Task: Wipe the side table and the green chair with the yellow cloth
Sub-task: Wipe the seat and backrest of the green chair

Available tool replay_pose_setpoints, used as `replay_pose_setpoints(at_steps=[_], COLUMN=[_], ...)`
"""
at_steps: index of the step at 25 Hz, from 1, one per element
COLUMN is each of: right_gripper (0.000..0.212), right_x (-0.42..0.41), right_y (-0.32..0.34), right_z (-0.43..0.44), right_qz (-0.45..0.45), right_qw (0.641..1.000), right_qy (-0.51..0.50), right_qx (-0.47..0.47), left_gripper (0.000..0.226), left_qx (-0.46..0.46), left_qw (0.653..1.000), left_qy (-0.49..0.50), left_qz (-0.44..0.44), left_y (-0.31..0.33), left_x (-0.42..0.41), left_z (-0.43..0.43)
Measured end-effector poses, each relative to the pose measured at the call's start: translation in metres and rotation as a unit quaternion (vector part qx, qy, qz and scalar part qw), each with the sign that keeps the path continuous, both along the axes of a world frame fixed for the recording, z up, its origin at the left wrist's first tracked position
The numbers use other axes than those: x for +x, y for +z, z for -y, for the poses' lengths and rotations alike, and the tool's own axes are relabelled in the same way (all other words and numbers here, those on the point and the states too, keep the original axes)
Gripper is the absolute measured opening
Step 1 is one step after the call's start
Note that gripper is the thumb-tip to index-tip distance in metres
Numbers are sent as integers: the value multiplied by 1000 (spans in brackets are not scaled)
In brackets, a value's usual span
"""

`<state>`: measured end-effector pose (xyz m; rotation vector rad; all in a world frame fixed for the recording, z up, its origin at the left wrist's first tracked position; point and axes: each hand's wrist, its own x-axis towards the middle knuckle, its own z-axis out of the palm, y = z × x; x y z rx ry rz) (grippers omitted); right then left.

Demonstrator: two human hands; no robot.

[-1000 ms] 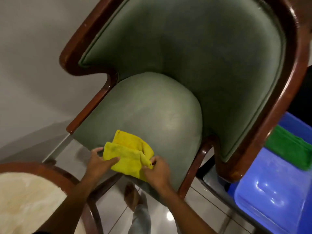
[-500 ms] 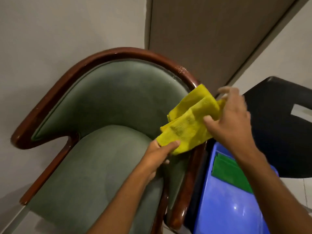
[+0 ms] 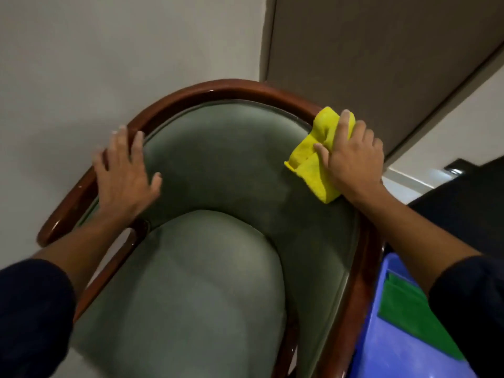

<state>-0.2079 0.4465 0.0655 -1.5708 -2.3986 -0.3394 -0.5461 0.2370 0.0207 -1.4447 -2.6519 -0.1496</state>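
Green chair (image 3: 218, 170) rail under right hand (image 3: 351, 159), yellow cloth (image 3: 313, 165) pinned.

Left hand (image 3: 124, 175) flat, fingers spread, right hand (image 3: 351, 156) palm down, pressing.

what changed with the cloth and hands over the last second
The yellow cloth went from the seat's front edge up to the green chair backrest rim, now pressed by the right hand alone. The left hand let go and rests on the opposite rim. The chair stayed put.
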Motion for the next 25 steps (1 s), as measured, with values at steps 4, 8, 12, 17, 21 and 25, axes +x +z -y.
replay_pose_setpoints(at_steps=[4, 8, 12, 17, 21, 25], right_gripper=[79, 78, 81, 58, 60, 65], right_x=[-78, -169, -241, -204, -113, -9], right_y=[-24, -46, -81, -78, -36, -1], right_z=[-26, -19, 27, 10, 0, 56], right_qz=[35, 29, 104, 85, 77, 85], right_qw=[994, 978, 906, 918, 976, 989], right_qy=[94, 201, 406, 376, 202, 54], right_qx=[53, 54, 62, 95, 2, -112], left_gripper=[99, 103, 105, 108, 112, 107], left_qx=[-14, -9, -6, -2, -41, -108], left_qw=[998, 997, 998, 998, 994, 979], left_qy=[33, 20, 7, 4, 19, 70], left_qz=[44, 69, 57, 63, 103, 155], left_y=[0, 0, -5, -9, -3, 28], left_x=[-33, -34, -41, -47, -45, -20], left_z=[10, 11, 15, 15, 10, 26])
